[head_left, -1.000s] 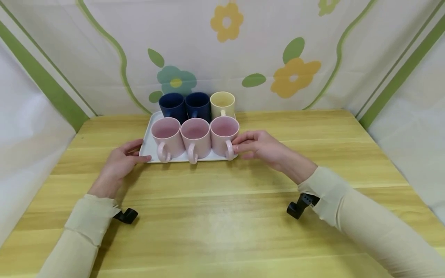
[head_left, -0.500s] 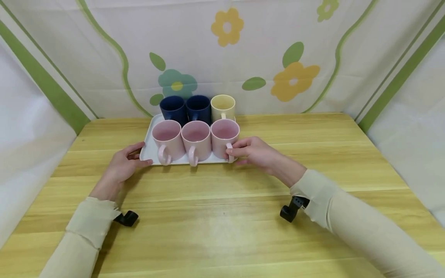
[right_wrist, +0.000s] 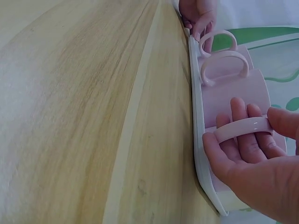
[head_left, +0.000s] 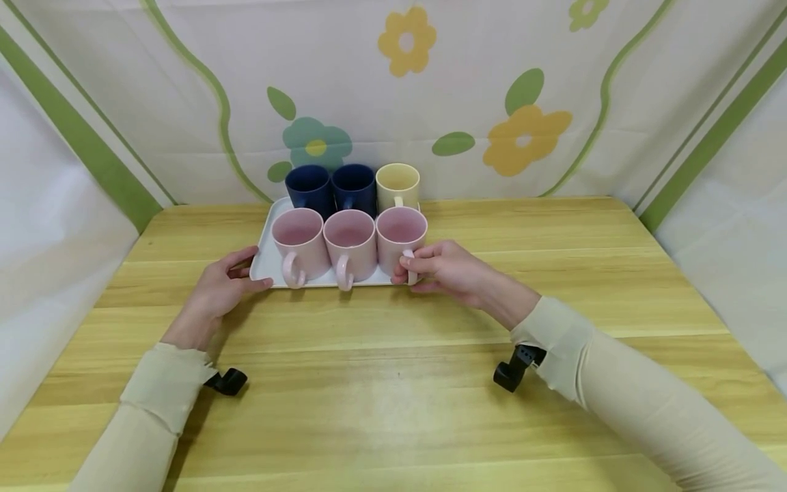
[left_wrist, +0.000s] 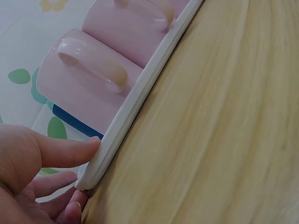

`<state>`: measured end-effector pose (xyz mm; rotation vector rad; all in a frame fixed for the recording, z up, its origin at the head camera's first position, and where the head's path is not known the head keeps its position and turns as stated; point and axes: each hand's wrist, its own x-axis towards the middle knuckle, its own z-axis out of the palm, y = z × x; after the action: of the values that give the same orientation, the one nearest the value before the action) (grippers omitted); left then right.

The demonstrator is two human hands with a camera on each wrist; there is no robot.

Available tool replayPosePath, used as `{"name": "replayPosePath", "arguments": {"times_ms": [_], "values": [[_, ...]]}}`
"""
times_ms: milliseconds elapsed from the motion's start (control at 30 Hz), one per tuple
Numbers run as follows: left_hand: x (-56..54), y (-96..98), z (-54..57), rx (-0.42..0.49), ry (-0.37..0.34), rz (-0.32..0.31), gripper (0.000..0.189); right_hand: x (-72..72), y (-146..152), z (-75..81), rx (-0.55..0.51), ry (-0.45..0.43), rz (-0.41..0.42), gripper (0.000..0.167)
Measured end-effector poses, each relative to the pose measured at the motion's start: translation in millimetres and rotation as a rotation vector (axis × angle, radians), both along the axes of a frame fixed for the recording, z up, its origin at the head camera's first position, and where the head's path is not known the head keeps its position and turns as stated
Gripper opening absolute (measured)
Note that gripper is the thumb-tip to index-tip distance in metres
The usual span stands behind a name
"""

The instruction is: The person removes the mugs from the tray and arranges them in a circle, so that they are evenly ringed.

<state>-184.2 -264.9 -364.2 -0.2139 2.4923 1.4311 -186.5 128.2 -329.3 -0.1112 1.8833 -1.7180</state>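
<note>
A white rectangular tray (head_left: 264, 265) carries two rows of upright mugs. Its front row holds a left pink mug (head_left: 312, 258), a middle pink mug (head_left: 363, 260) and a right pink mug (head_left: 391, 249), handles toward me. My left hand (head_left: 215, 290) pinches the tray's front left corner; in the left wrist view the thumb (left_wrist: 70, 151) lies on the rim and fingertips are at its underside. My right hand (head_left: 451, 273) grips the right pink mug's handle (right_wrist: 243, 128), with fingers passed behind it and the thumb at its upper end.
Behind the pink mugs stand two dark blue mugs (head_left: 316, 198) and a pale yellow mug (head_left: 393, 195), partly hidden. A flower-patterned cloth (head_left: 455, 89) hangs close behind the tray. The wooden table (head_left: 381, 383) spreads in front and to both sides.
My right hand has shifted left, and its fingers have gone from beside the right pink mug's handle to behind it. The left hand stays at the tray corner.
</note>
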Motion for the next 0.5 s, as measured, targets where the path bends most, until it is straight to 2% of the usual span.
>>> {"name": "replayPosePath", "arguments": {"times_ms": [267, 500], "values": [[-1.2, 1.1, -2.3, 0.002, -0.002, 0.001, 0.089, 0.3, 1.1, -0.4, -0.036, -0.009, 0.012, 0.04], [0.8, -1.2, -2.3, -0.013, 0.011, -0.018, 0.088, -1.3, -0.6, -2.4, -0.035, -0.022, -0.011, 0.031]]}}
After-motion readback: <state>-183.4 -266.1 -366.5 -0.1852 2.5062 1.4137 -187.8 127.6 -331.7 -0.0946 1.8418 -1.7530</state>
